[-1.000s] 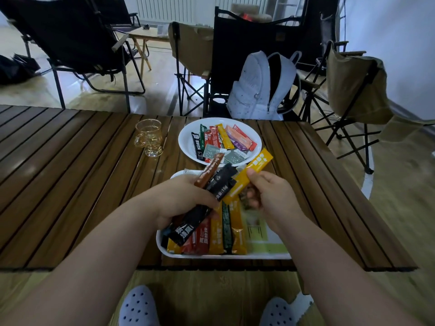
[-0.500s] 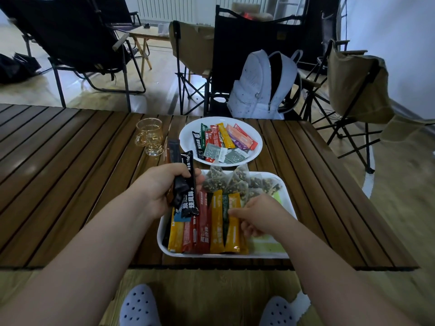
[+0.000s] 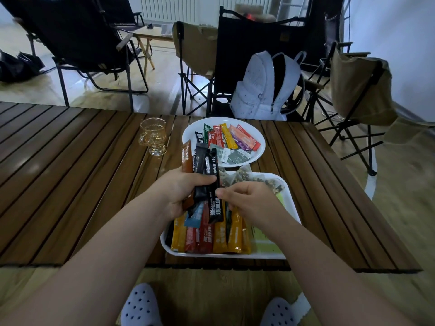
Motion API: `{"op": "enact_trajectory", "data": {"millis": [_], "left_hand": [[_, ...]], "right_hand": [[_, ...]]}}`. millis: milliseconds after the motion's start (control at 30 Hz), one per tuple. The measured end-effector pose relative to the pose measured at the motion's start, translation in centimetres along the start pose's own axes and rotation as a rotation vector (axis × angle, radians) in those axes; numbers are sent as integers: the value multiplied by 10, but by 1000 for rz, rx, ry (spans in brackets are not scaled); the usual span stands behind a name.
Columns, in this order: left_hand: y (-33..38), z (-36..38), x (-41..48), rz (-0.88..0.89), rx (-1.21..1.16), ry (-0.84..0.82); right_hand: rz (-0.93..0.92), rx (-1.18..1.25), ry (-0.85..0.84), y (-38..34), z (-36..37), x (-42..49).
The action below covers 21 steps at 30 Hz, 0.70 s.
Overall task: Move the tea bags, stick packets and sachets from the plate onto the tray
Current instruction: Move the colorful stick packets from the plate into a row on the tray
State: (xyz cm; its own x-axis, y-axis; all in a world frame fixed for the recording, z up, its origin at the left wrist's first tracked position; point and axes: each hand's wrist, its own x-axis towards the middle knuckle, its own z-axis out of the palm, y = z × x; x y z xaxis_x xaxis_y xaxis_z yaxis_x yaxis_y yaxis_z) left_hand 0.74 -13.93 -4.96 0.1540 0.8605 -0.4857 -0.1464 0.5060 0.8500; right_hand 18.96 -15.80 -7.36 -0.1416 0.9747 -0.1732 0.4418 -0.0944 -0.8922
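indoor room with folding camp chairs, slatted table, radiator.

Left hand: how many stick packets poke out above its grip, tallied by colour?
Brown stick packet: 1
Black stick packets: 2
Total above the left hand: 3

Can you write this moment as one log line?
left hand: grips brown and black stick packets | right hand: pinches front black packet | plate: holds packets, sachets | tray: sticks, tea bags
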Motion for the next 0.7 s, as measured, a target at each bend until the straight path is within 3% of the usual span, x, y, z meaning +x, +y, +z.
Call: {"op": "enact_trajectory", "data": {"millis": [200,367,567,633,700], "left_hand": [[-1,5,-4,1,33,-5],[5,1,-6,-44,-184,37],[5,-1,-4,-93,-193,61],[4,2,-5,-106,-161,66],[4,3,-4,-110,-156,82]], "right_hand": [[-2,-2,-32,0,-4,-1],[97,-85,-31,5,-26,1],[285,-435,-220,11,-22,-1],[264,-510,-203,12,-17,2],[222,-414,-89,15,-17,5]]}}
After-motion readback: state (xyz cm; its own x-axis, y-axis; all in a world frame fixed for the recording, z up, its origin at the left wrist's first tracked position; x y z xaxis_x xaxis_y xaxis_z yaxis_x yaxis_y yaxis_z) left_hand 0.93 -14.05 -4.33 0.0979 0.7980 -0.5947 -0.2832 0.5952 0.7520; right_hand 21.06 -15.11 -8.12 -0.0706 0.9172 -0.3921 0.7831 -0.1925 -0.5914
